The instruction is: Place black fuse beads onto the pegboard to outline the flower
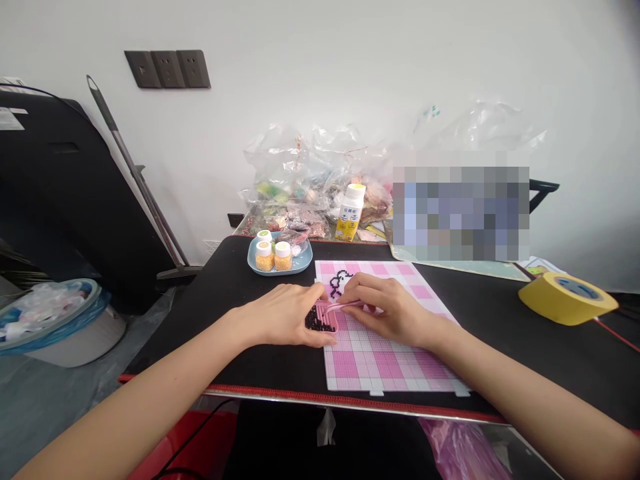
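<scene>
My left hand [287, 313] is closed around the sides of a small pink ridged bead tray [327, 320] with black beads [316, 323] gathered along its left and lower parts. Between the fingers of my right hand [387, 308] are pink tweezers [343, 305], their tips reaching down into the tray. Under both lies a pink and white checked pegboard [387, 363]. On its upper left part, an outline of black beads [336, 283] stands on the pegs, partly hidden behind my right hand.
A blue plate [304, 265] behind my left hand bears several small lidded jars [283, 255] of beads. Beyond it stand a white and yellow bottle [351, 212] and clear bags [305, 180]. A yellow tape roll [567, 298] lies right; the table's red edge [280, 395] runs in front.
</scene>
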Demonstrator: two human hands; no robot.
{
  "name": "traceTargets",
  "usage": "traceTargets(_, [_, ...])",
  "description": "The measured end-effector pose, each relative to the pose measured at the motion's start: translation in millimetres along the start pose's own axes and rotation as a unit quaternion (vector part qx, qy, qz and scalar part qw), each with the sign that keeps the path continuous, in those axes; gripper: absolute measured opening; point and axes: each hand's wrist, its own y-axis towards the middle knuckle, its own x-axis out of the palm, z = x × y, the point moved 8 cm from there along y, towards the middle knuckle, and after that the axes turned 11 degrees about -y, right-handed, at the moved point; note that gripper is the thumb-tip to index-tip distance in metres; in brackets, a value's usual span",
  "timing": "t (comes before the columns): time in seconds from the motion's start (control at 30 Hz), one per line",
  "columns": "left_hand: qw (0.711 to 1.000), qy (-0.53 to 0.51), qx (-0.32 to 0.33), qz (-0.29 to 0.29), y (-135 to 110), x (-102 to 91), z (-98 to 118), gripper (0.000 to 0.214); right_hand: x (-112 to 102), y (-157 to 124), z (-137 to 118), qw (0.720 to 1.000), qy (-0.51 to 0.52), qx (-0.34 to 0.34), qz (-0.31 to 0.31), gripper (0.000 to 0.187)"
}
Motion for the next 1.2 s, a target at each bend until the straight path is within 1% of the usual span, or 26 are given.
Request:
traceTargets(0.1, [1.000,0.002,-0.011,-0.002,-0.5,-0.4,-0.7,0.056,-9.5,-0.2,8.3,0.999,-0.023,0.022,0.027,0.014])
traceTargets(0.2, [1.000,0.001,-0.022,-0.005,-0.9,-0.7,-1.1,0.055,-11.5,-1.7,19.9,0.996,-0.064,0.063,0.013,0.017])
traceTargets(0.27, [1.000,-0.002,-0.023,-0.006,-0.8,-0.6,-1.1,0.054,-10.1,-3.0,24.1,0.994,-0.082,0.076,-0.004,0.018])
traceTargets(0.4, [1.000,-0.003,-0.018,-0.007,-0.6,-0.3,-0.4,0.054,-7.2,-4.2,25.2,0.992,-0.096,0.080,-0.022,0.018])
traceTargets(0.53, [1.000,0.003,-0.020,-0.011,-1.2,-0.4,0.1,0.055,-6.0,-4.6,26.1,0.989,-0.114,0.089,-0.030,0.017])
traceTargets(0.67, [1.000,0.008,-0.019,-0.016,-1.2,-0.6,1.0,0.056,-5.0,-4.8,26.7,0.987,-0.127,0.086,-0.037,0.016])
traceTargets(0.93, [1.000,0.011,-0.010,-0.019,-0.3,0.7,1.3,0.056,-3.7,-4.8,26.9,0.986,-0.139,0.086,-0.045,0.015])
traceTargets(1.2, [1.000,0.011,-0.004,-0.019,-0.7,0.5,2.7,0.058,-3.9,-5.2,26.8,0.986,-0.138,0.083,-0.037,0.015])
